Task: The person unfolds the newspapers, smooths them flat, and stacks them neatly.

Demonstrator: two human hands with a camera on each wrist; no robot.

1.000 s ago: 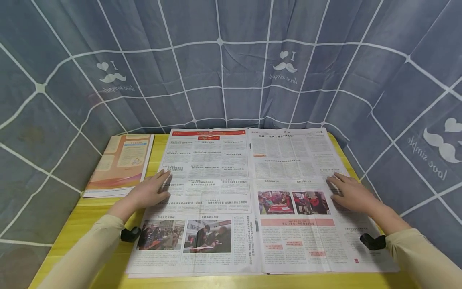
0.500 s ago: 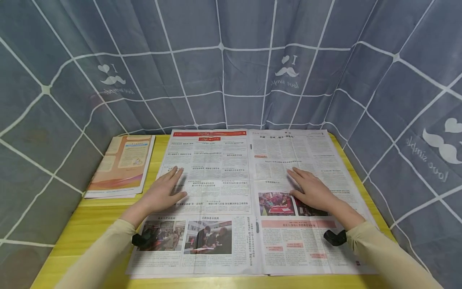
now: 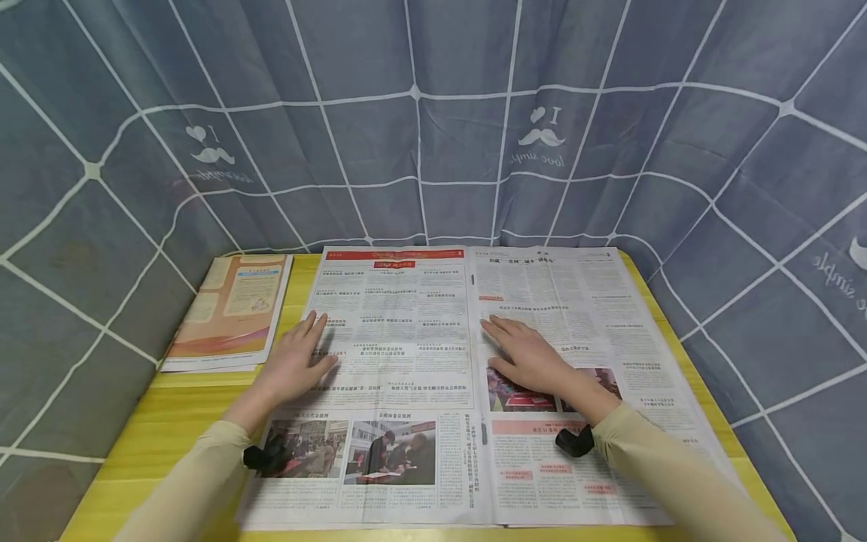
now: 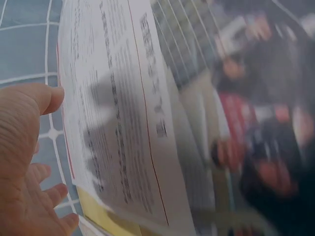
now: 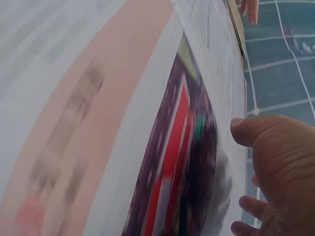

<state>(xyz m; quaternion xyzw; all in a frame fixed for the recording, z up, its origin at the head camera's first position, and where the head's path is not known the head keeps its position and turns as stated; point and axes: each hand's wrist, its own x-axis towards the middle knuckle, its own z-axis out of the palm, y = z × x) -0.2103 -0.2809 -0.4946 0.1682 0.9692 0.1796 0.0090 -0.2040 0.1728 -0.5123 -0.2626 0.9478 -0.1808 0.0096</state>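
Note:
A newspaper [image 3: 406, 361] lies spread open, with a fold down its middle and printed photos on both pages. Over the left page, near its outer edge, is my left hand [image 3: 293, 363], fingers extended and thumb apart. My right hand [image 3: 528, 360] is over the right page near the centre fold, its fingers pointing up and left, covering part of a photo. Neither hand grips anything. In the left wrist view the left thumb [image 4: 49, 98] stands off from the page; in the right wrist view the right thumb [image 5: 251, 129] is likewise spread. Whether the palms touch the paper, I cannot tell.
A small stack of orange-covered booklets [image 3: 230, 309] lies left of the newspaper on the yellow table [image 3: 169, 421]. A grey-blue curtain [image 3: 447, 135] with white grid lines encloses the table at the back and both sides.
My right hand has moved left across the right page, from its outer edge to near the centre fold. The left hand shifted slightly inward, then back a little. The newspaper stays in place.

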